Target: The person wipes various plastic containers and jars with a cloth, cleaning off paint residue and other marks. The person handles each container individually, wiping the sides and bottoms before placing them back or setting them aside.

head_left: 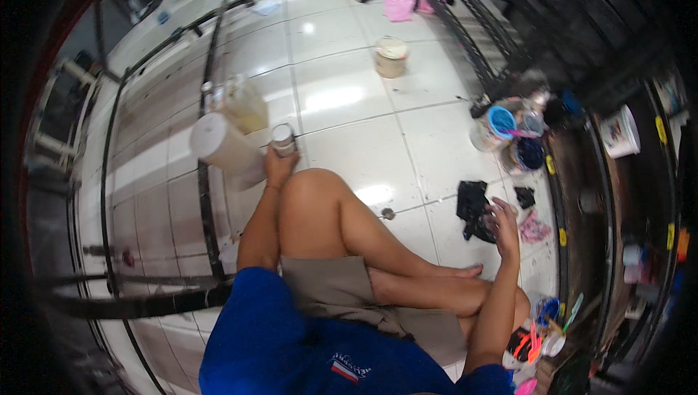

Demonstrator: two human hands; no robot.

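Note:
Beyond my raised left knee, my left hand (279,167) is wrapped round a small jar (283,138) with a pale lid, held upright at floor level. Just left of it stands a tall whitish plastic container (231,149). Behind that is a jerrycan (249,106) with yellowish liquid low inside. My right hand (503,226) hovers over the floor on the right, its fingers apart and slightly blurred, with nothing plainly held. Under and beside those fingers lies a crumpled black plastic bag (472,206). A pink-stained crumpled piece (535,228) lies to its right.
A cream tub (391,59) stands on the tiled floor ahead. Paint pots, one with a blue inside (502,120), crowd the right by a dark shelf (556,206). A black metal frame (207,206) runs along the left. Pink bags (400,5) lie far off.

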